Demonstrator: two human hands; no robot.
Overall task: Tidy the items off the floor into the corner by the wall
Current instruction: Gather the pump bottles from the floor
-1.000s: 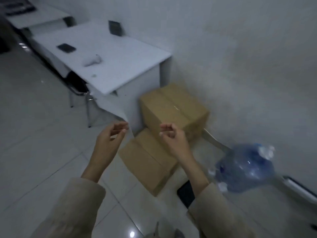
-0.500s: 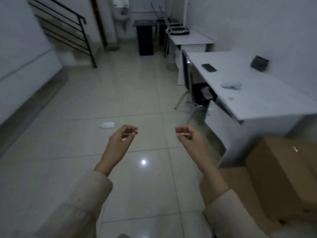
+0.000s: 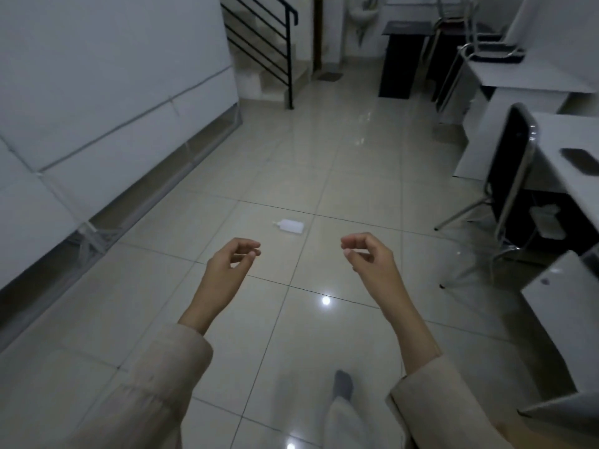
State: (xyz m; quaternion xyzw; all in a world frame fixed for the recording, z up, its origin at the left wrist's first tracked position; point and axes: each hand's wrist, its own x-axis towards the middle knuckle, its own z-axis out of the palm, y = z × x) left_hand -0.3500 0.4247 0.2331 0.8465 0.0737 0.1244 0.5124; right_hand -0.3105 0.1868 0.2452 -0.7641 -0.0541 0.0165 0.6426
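Observation:
A small white bottle (image 3: pixel 289 226) lies on its side on the tiled floor, just beyond my hands and between them. My left hand (image 3: pixel 229 268) is raised in front of me with the fingers loosely curled and nothing in it. My right hand (image 3: pixel 369 259) hangs at the same height, fingers also loosely curled and empty. Both hands are apart from the bottle. My socked foot (image 3: pixel 343 385) steps forward at the bottom of the view.
A white wall panel (image 3: pixel 107 102) runs along the left. A black chair (image 3: pixel 509 176) and white desks (image 3: pixel 551 147) line the right side, with a phone (image 3: pixel 580 161) on the near desk. A staircase with a black railing (image 3: pixel 269 37) stands at the far end.
The view has swung away from the corner with the cardboard boxes and water jug to the open floor. The white bottle now lies straight ahead. Both hands stay empty.

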